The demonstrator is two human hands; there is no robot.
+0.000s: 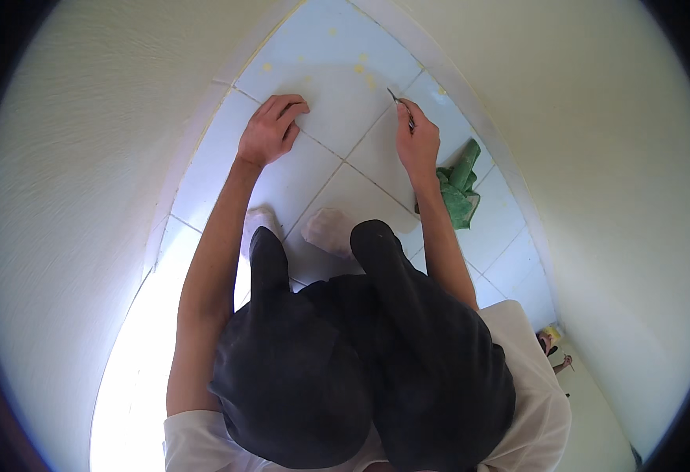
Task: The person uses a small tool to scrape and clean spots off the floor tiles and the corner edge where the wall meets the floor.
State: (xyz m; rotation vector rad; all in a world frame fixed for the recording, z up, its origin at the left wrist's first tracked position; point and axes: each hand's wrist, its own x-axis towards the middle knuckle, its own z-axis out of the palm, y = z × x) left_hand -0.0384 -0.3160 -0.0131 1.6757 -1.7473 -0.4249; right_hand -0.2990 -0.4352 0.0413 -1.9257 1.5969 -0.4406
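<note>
Pinched in my right hand point(419, 138) is a thin, pointed metal tool point(393, 96); its tip sticks out past my fingers over the tiled floor, and the fist hides most of the rest, so its exact kind is unclear. My left hand point(271, 130) rests on or just above the tiles by the left wall, fingers bent and thumb apart, with nothing seen in it. Yellow spots point(358, 69) dot the white floor tiles point(337, 102) beyond both hands. A crumpled green cloth point(460, 189) lies to the right of my right forearm.
Pale walls rise close on the left point(85, 157) and right point(581, 141), meeting the floor along narrowing edges. My feet in light socks point(328, 230) and dark-clad knees point(376, 236) are just below the hands. Small objects point(549, 338) lie at lower right.
</note>
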